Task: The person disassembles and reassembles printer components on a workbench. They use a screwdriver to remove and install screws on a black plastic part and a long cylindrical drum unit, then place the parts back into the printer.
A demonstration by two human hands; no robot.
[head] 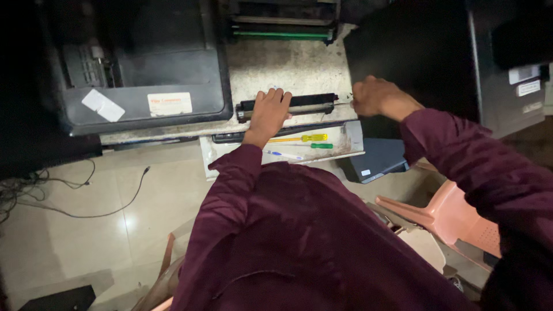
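Stained grey surface (288, 63) is carrying a long black cartridge (311, 105). Left hand (269, 109) is pressing flat on its left end; right hand (374, 97) is closed at its right end, apparently working something thin loose. Judged next: steady, straight pull. Screwdrivers (305, 139) are lying just below the left hand.
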